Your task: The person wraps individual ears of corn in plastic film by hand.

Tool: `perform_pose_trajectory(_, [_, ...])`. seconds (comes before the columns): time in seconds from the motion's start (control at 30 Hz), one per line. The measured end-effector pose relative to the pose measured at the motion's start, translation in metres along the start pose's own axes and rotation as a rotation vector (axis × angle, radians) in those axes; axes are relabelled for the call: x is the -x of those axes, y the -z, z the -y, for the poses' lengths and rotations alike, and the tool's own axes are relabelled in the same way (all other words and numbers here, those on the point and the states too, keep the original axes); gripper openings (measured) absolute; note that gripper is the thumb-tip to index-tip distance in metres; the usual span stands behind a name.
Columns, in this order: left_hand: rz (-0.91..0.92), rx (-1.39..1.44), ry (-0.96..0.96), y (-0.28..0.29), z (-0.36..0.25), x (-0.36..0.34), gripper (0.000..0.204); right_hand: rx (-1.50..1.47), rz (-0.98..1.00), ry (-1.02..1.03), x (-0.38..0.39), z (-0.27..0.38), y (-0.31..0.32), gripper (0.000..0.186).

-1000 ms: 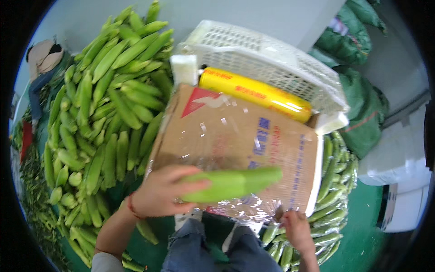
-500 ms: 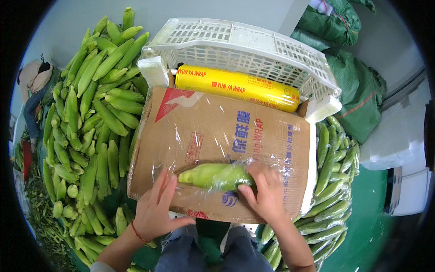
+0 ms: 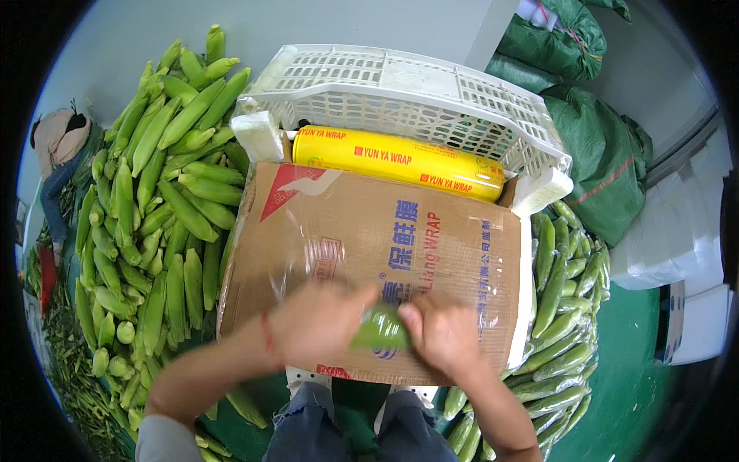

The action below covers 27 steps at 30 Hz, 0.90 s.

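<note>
An ear of corn [image 3: 382, 328] in its green husk, shiny with clear film, is held between my two hands above the cardboard box [image 3: 308, 223]. My left hand [image 3: 319, 322] is closed around its left end, smeared by motion, so its fingers do not show clearly. At the other end my right hand [image 3: 445, 333] grips the ear, thumb pressed along it. Both hands hide much of the ear. Behind the box a yellow roll of cling film [image 3: 400, 162] lies crosswise, inside a white slatted plastic crate [image 3: 400, 73].
Unwrapped corn [image 3: 154, 223] is heaped at my left. Film-wrapped ears [image 3: 558, 362] are piled at my right. Green sacks [image 3: 596, 162] stand at the far right, near white wrapped stacks [image 3: 670, 223]. Another person [image 3: 60, 146] is at the far left, beside loose husks [image 3: 77, 362].
My left hand has moved right from beside the ear and closed on its left end. The ear, lying crosswise on the box before, is now turned and mostly covered by my hands.
</note>
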<state>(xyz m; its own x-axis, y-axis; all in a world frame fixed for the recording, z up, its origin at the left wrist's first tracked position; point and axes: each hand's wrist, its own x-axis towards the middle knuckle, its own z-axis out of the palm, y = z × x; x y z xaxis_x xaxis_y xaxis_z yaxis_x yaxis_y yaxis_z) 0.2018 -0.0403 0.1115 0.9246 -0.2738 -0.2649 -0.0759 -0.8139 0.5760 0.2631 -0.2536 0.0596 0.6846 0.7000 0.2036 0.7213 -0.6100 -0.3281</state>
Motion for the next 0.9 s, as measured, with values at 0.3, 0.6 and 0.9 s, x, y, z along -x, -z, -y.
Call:
perform_pose_trajectory(0.3, [-0.403,-0.417,-0.195,0.014,0.055,-0.067,0.062,0.068,-0.137,0.346,-0.015,0.015,0.005,0.054])
perform_pose_trajectory(0.6, [0.043,-0.582,-0.045,0.028,0.062,-0.129,0.074,0.033,0.191,0.271,-0.034,0.008,0.013,0.057])
perform_pose_trajectory(0.9, [-0.339,0.126,-0.26,0.016,0.035,-0.073,0.051,-0.737,0.693,-0.231,0.111,0.016,0.051,0.071])
